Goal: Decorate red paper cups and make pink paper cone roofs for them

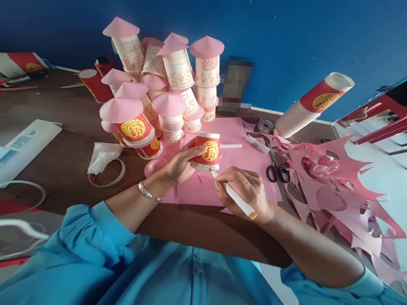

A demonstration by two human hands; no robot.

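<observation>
A red and white paper cup (200,159) with a yellow emblem is upside down in my left hand (182,164), whose fingers wrap its left side. My right hand (244,190) grips a white marker (238,200) with an orange end; its tip meets the white band at the cup's lower edge. Small marks show on that band, too fine to make out. Beneath both hands lie pink paper sheets (200,192). A second white pen (231,145) rests on the paper behind the cup.
Stacked decorated cups with pink cone roofs (207,48) stand at the back left. To the right are black-handled scissors (277,170), a glue stick (256,144), a tape roll (265,125), pink scraps (329,198) and a leaning cup stack (313,102). A power strip (22,151) lies left.
</observation>
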